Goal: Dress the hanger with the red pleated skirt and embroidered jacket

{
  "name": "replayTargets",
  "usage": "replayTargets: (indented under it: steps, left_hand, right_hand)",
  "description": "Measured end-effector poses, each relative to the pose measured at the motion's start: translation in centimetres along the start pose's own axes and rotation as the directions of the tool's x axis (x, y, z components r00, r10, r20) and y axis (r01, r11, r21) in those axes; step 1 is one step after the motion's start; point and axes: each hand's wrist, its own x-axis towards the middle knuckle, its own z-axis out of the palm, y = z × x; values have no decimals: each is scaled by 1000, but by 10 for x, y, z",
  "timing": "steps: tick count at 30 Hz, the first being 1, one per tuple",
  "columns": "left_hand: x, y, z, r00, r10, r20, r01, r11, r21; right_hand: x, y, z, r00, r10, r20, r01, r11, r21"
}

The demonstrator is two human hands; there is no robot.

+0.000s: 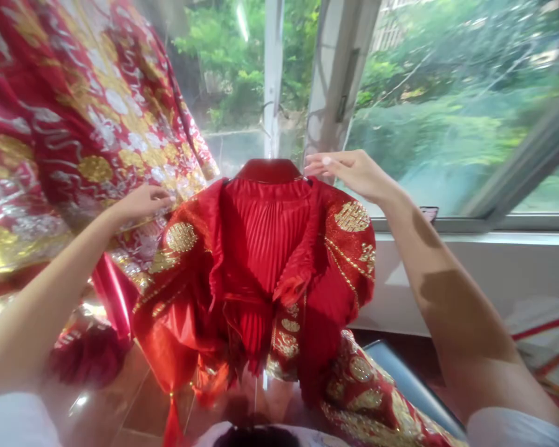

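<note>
Red jacket (261,242) hangs before the window (233,81), its shoulders apparently being arranged. Right hand (349,169) extends, empty, near the neckline (268,191); whether the left hand (144,202) (loosely curled) grips anything is unclear. Straightening would call for gentleness.

bright greenery (233,81) outside windows (338,81); pale wall (386,292) below; glossy tiled floor (135,400).

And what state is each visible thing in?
Red gold-embroidered jacket, hanging, front open
Left hand, loosely curled
Right hand, fingers extended by the dark-red collar
Red silver-and-gold-embroidered gown, hanging
Orange-red tassel, dangling
Grey-framed glass window, open or shut unclear
</note>
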Motion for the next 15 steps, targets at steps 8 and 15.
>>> replayTargets:
  steps: [8,15]
  left_hand:
    - [17,165,68,687,724,-58,-656,653,380]
    - [62,224,148,663,726,184,-720,551,421]
  right_hand:
    - [-38,36,-32,886,442,137,-444,896,-19]
    - [-45,34,-31,940,336,-62,-339,940,-50]
